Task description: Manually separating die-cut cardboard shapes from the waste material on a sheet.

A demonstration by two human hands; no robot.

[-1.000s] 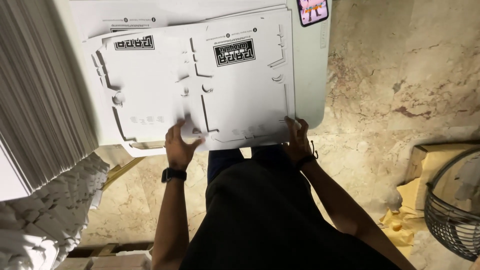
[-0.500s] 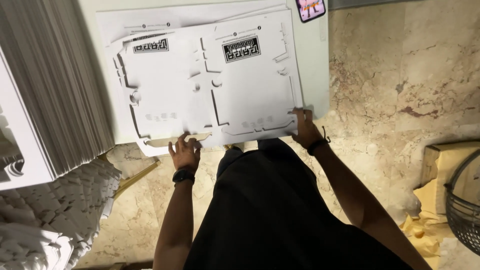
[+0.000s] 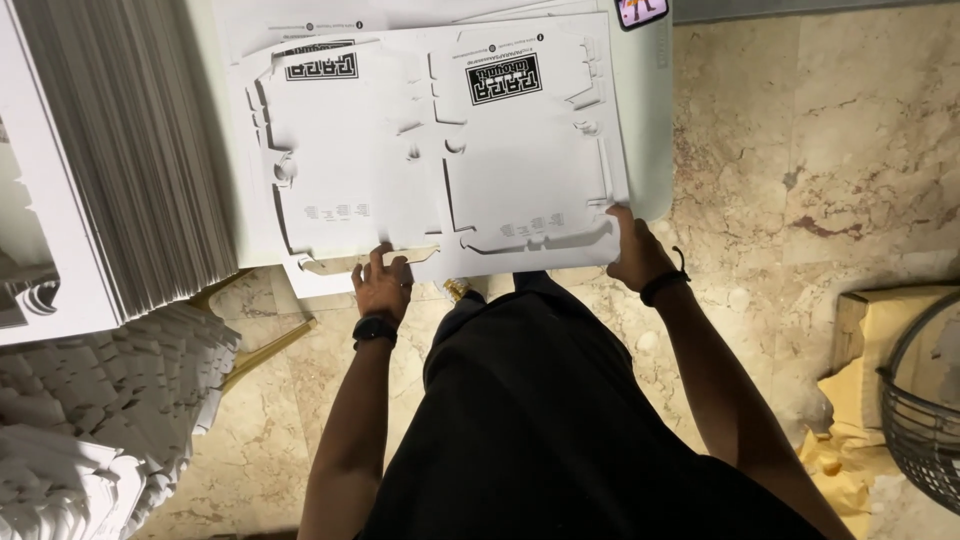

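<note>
A large white die-cut cardboard sheet (image 3: 440, 150), with two black printed labels and cut-out slots, lies flat on a white table (image 3: 650, 130). My left hand (image 3: 382, 280) pinches its near edge by a long slot. A black watch is on that wrist. My right hand (image 3: 635, 250) grips the sheet's near right corner at the table's edge, with a dark band on the wrist. More white sheets lie under the top one.
A tall pile of white sheets (image 3: 120, 150) stands at the left, with a heap of white cardboard offcuts (image 3: 90, 410) below it. A phone (image 3: 642, 10) lies at the table's far edge. A wire basket (image 3: 925, 410) and tan cardboard (image 3: 860, 340) sit on the marble floor at the right.
The view has shifted, so the sheet sits further right in it. My left hand slid back from on top of the sheet to its near edge. My right hand stays at the right corner.
</note>
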